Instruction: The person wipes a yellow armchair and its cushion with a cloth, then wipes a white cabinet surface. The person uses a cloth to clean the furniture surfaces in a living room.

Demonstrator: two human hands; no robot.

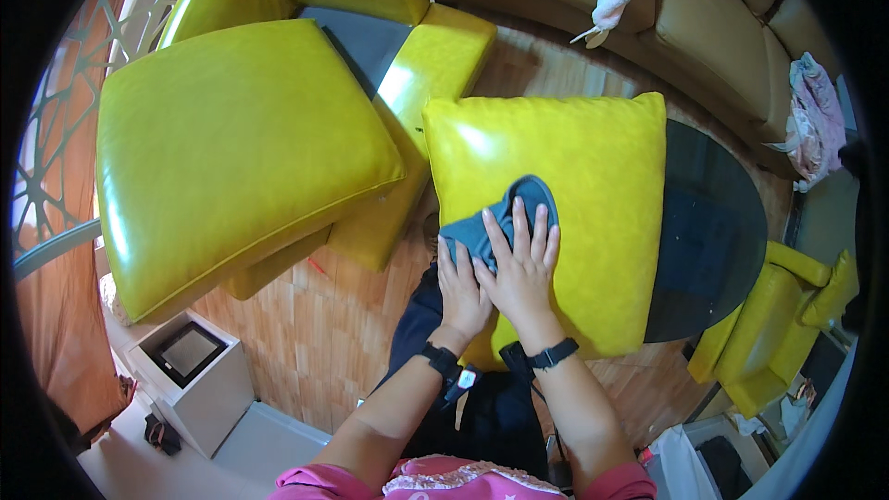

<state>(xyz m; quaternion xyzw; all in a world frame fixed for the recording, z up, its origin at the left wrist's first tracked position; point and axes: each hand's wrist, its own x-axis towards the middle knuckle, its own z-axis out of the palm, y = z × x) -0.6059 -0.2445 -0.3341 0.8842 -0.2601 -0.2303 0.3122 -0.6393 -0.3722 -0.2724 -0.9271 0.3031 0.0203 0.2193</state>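
Observation:
A grey-blue cloth (479, 232) lies bunched on a glossy yellow cushion (604, 222), with a dark-edged fold at its upper right. My right hand (521, 264) rests flat over the cloth, fingers spread and pointing away from me. Just left of it and partly touching it is my left hand (460, 295), its fingertips against the cloth's lower edge near the cushion's left side. Neither hand has its fingers curled around anything. What lies beneath the palms is hidden. Each wrist wears a black strap.
A larger yellow cushion (243, 160) leans on a yellow armchair (444, 48) at the left. Beneath the wiped-looking cushion is a dark oval tabletop (715, 229). A brown sofa (722, 62) curves behind. A white box (215, 382) stands lower left on the wood-patterned floor (305, 333).

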